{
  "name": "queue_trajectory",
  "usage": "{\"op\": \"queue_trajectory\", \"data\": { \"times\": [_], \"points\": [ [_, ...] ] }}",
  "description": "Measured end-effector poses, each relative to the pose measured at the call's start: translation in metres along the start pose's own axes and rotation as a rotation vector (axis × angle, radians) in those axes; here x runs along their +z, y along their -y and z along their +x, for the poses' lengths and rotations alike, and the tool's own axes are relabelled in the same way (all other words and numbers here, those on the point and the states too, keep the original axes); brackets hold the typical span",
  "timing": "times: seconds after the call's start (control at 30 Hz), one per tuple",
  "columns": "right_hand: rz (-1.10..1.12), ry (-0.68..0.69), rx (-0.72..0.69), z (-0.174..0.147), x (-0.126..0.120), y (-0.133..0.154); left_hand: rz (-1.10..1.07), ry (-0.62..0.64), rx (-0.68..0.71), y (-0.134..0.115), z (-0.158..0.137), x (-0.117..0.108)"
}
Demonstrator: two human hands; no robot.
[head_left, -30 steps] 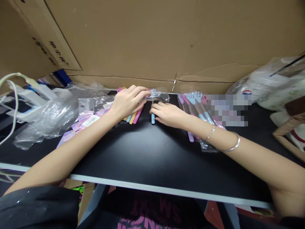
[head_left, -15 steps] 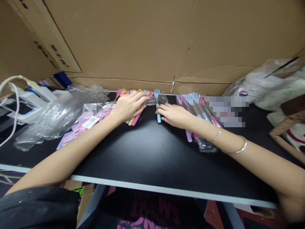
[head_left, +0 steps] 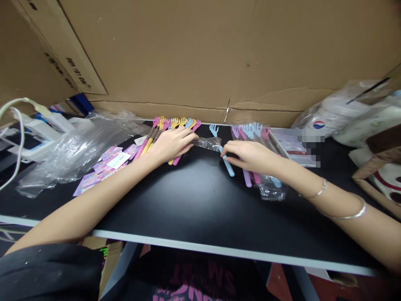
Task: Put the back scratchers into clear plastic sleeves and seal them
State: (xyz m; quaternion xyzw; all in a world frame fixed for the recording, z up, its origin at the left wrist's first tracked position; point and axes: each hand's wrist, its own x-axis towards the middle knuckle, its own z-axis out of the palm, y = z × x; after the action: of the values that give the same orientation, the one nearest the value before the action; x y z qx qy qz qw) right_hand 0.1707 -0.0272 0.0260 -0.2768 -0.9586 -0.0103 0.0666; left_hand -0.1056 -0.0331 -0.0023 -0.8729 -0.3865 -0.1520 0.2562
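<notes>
My right hand [head_left: 246, 155] pinches a light-blue back scratcher [head_left: 229, 167] by its handle, its claw-shaped head pointing to the cardboard. My left hand [head_left: 175, 145] is closed on the end of a clear plastic bag [head_left: 208, 143], which stretches across to the blue back scratcher. Under and around the left hand lies a row of pink, yellow and blue back scratchers [head_left: 144, 147]; the hand covers part of their handles. Just beyond my right hand, several purple, pink and blue back scratchers [head_left: 247, 177] lie in clear wrapping, partly hidden by the wrist.
On the left of the black table [head_left: 194, 209] lie purple printed cards [head_left: 108, 161], a heap of clear bags [head_left: 72, 146] and a white cable [head_left: 23, 138]. A cardboard wall [head_left: 219, 54] stands behind. At right are a flat printed box [head_left: 296, 146] and a bagged cup [head_left: 332, 113].
My right hand has moved right, drawing the blue back scratcher away from the row and tilting it. More of the clear bag shows between the hands. My left hand stays nearly in place.
</notes>
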Motion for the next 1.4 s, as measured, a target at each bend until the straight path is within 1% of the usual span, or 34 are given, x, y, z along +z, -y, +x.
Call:
{"op": "queue_trajectory", "data": {
  "times": [0.1, 0.2, 0.3, 0.4, 0.5, 0.67, 0.83, 1.07, 1.27, 1.33, 1.4],
  "points": [
    [-0.059, -0.026, 0.103, 0.000, 0.000, 0.000, -0.020, -0.012, -0.001, 0.001, 0.002, -0.002],
    [-0.163, -0.063, 0.168, 0.001, 0.005, 0.004, -0.076, -0.037, -0.026, 0.001, 0.004, -0.007],
    [-0.245, -0.047, 0.229, 0.003, 0.013, 0.009, -0.107, -0.053, -0.039, -0.003, 0.005, -0.013],
    [-0.307, -0.028, 0.262, 0.004, 0.018, 0.011, -0.085, -0.023, -0.007, -0.010, 0.004, -0.012],
    [-0.320, -0.032, 0.273, 0.004, 0.020, 0.011, -0.052, 0.002, 0.021, -0.014, 0.003, -0.006],
    [-0.197, -0.070, 0.328, 0.004, 0.020, 0.008, -0.010, 0.014, -0.034, -0.011, 0.000, 0.005],
    [-0.025, -0.078, 0.371, 0.002, 0.014, 0.009, 0.016, 0.033, -0.047, -0.007, -0.001, 0.008],
    [0.045, -0.122, 0.391, -0.001, 0.002, 0.014, 0.047, 0.026, -0.140, -0.006, 0.000, 0.015],
    [0.069, -0.130, 0.423, -0.002, -0.006, 0.014, 0.040, 0.098, -0.219, -0.007, 0.001, 0.013],
    [0.116, -0.131, 0.441, -0.002, -0.011, 0.013, 0.035, 0.113, -0.224, -0.006, 0.000, 0.012],
    [0.209, -0.159, 0.431, -0.004, -0.015, 0.009, 0.025, 0.114, -0.218, -0.005, 0.000, 0.011]
  ]
}}
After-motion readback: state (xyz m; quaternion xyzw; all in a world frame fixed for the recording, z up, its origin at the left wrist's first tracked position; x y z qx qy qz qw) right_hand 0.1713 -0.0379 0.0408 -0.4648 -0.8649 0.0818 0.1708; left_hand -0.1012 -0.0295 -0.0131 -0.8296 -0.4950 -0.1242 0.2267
